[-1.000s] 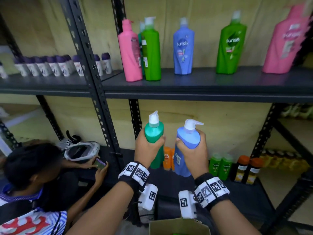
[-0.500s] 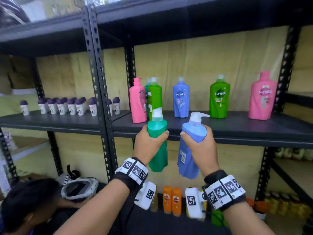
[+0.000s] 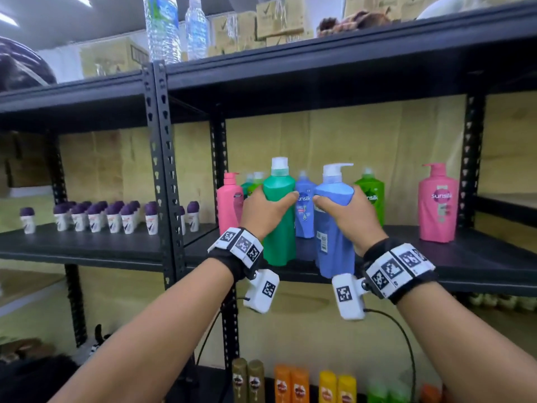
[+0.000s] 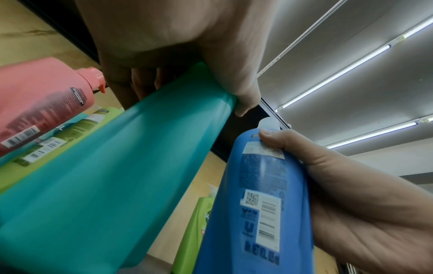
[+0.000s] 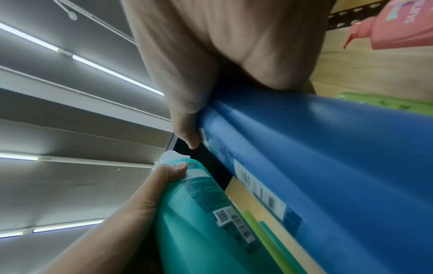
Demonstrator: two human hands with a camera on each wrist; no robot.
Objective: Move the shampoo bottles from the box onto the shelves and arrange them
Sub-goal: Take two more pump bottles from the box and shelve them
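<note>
Head view: two hands (image 3: 308, 216), two bottles (image 3: 334, 228).

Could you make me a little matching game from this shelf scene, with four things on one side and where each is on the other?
Things:
1. teal bottle
2. blue pump bottle
3. pink Sunsilk bottle
4. purple-capped roll-ons

Places:
A. standing alone at the shelf's right end
B. in the right hand
C. lined up on the left shelf bay
D. in the left hand

Pairs: 1-D, 2-B, 3-A, 4-C
</note>
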